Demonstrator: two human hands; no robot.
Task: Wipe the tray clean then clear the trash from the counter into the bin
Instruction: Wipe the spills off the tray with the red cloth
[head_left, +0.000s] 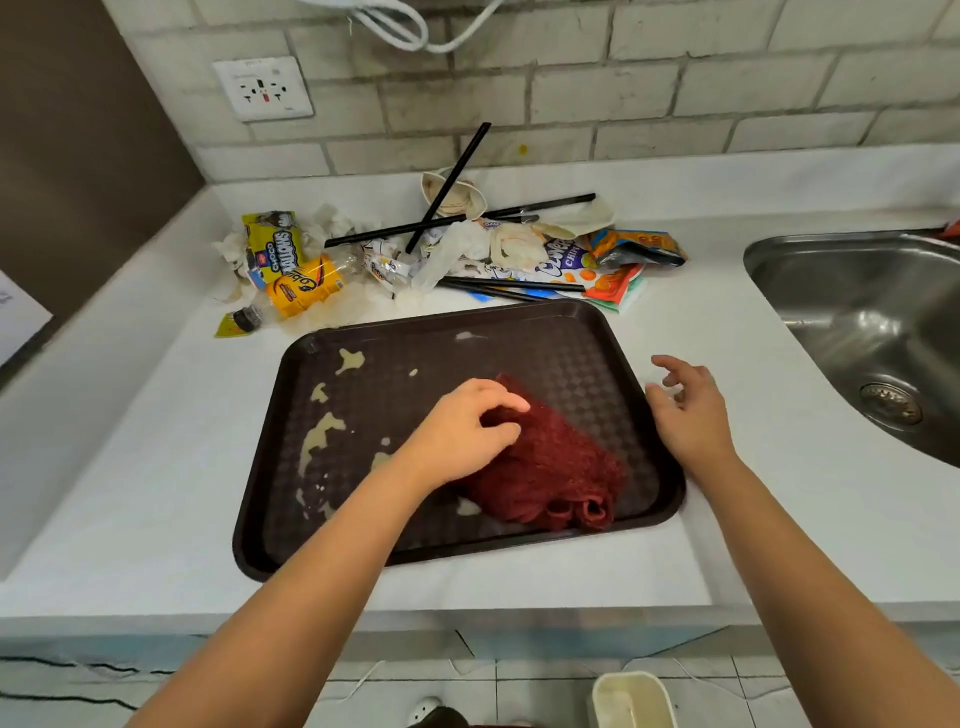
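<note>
A dark brown tray (571, 338) lies on the white counter, smeared with pale spills (319, 436) along its left side. A crumpled dark red cloth (556, 467) sits on the tray's right half. My left hand (462, 431) rests on the cloth's left edge with thumb and fingers curled into its folds. My right hand (685, 410) hovers at the tray's right rim, fingers loosely spread, holding nothing. Behind the tray is a heap of trash (457, 249): snack wrappers, crumpled tissues, black straws, a squashed paper cup.
A steel sink (872, 322) is set into the counter at the right. A brick wall with a socket (262, 88) stands behind. On the tiled floor below the counter edge is a cream bin (634, 699).
</note>
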